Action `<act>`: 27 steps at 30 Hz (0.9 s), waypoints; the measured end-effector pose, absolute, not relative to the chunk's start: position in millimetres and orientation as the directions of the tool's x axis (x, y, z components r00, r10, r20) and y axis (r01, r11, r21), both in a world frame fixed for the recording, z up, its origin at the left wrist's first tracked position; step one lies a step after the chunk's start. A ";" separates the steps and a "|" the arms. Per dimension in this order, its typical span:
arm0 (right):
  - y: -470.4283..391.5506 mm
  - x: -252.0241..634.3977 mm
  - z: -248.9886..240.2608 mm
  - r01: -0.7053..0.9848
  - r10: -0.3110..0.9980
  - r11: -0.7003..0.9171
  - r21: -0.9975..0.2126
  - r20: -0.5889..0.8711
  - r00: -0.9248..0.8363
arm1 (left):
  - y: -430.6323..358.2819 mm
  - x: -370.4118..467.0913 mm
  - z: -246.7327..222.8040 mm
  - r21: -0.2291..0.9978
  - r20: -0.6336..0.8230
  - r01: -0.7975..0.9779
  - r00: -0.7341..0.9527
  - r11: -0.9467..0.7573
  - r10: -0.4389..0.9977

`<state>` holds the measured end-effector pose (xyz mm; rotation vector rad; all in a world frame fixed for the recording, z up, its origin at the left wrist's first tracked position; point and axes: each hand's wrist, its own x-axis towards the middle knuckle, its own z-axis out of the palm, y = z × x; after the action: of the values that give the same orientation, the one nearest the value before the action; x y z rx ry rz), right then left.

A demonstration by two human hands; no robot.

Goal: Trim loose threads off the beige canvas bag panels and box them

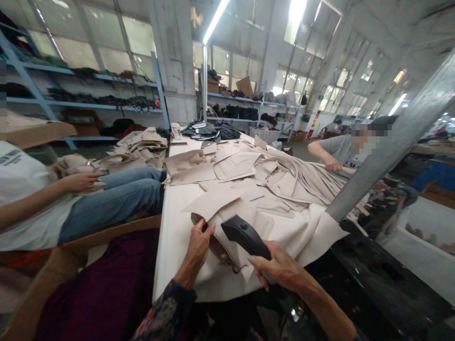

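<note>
Brown strip (217,246), one: over the near part of the white table (172,241), pinched near its far end between thumb and fingers of the left hand (195,248), apparently for steadiness. Black handheld tool (245,234), one: handle wrapped by the closed fingers of the right hand (279,266), apparently to angle its broad end leftward. Beige fabric pieces (234,166): many, overlapping, beyond counting. Metal post (391,148), one, right. People beside the table: two, a seated person (30,199) left, a grey-sleeved person (329,148) far right.
</note>
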<state>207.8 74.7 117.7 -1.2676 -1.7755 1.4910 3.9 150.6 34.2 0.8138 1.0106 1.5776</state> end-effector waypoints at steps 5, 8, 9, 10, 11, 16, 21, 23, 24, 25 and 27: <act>81.2 189.5 123.0 0.277 0.880 -0.023 -0.961 -0.151 -0.450 | 109.5 18.8 43.2 0.890 0.034 -0.454 -0.018 -0.038 0.999; 85.3 185.9 130.2 0.273 0.911 0.020 -0.962 -0.095 -0.401 | 85.0 30.7 46.1 0.836 -0.005 -0.547 0.078 0.047 0.997; 85.5 186.9 132.5 0.272 0.917 0.025 -0.962 -0.086 -0.389 | 78.5 33.5 47.0 0.811 -0.016 -0.582 0.073 0.056 0.997; 84.5 189.1 134.6 0.268 0.920 0.025 -0.963 -0.082 -0.382 | 73.1 35.1 47.7 0.786 -0.029 -0.616 0.048 0.053 0.998; 82.0 192.2 136.3 0.261 0.921 0.024 -0.965 -0.080 -0.380 | 68.8 35.5 48.3 0.762 -0.046 -0.646 0.013 0.044 0.999; 44.9 216.4 139.9 0.273 0.939 0.003 -0.962 -0.091 -0.331 | 54.6 26.2 49.5 0.701 -0.128 -0.712 -0.080 0.033 0.989; -5.6 231.6 130.1 0.321 0.918 -0.013 -0.947 -0.138 -0.371 | 33.8 29.5 49.6 0.691 -0.103 -0.722 -0.066 0.024 0.992; -20.2 231.0 122.9 0.327 0.899 -0.012 -0.945 -0.153 -0.409 | 23.3 35.9 48.5 0.698 -0.068 -0.716 -0.052 0.011 0.996; -25.9 229.6 119.4 0.333 0.890 -0.011 -0.943 -0.161 -0.427 | 18.0 39.1 47.5 0.708 -0.045 -0.706 -0.045 0.000 0.998; -30.5 228.0 116.5 0.340 0.881 -0.004 -0.941 -0.165 -0.444 | 12.8 41.8 46.5 0.723 -0.019 -0.691 -0.037 -0.012 0.999; -37.3 225.1 113.2 0.347 0.874 0.011 -0.938 -0.160 -0.459 | 2.9 44.7 44.6 0.765 0.030 -0.643 -0.027 -0.041 0.999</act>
<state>225.1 -37.3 113.2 -1.2487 -1.8187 1.4563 44.7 2.9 44.6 0.6970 0.6708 1.4992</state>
